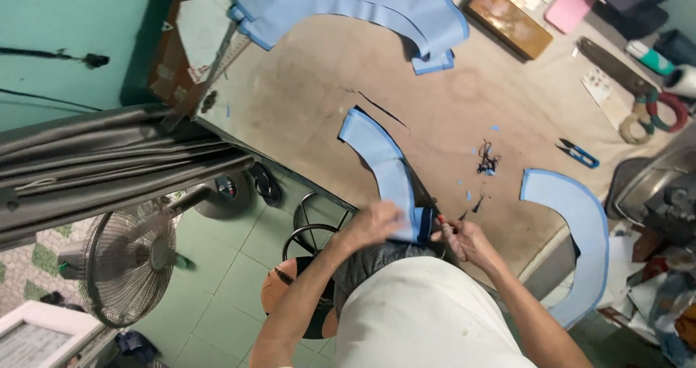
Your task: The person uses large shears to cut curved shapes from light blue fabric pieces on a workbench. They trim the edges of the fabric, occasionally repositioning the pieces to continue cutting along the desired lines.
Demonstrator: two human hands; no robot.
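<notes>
A curved light-blue fabric piece (383, 163) lies on the brown worktable (304, 100), its near end at the table's edge. My left hand (373, 223) presses and grips that near end. My right hand (464, 239) sits just right of it, closed on a small red-handled tool (442, 223) whose tip meets the fabric's dark edge. My white-clothed body hides the table edge below the hands.
A second curved blue piece (580, 237) hangs over the right table edge. A stack of blue pieces (355, 2) lies at the back. Blue thread snips (578, 153), thread scraps (486, 161), a brown box (507, 20), a fan (127, 263) on the floor.
</notes>
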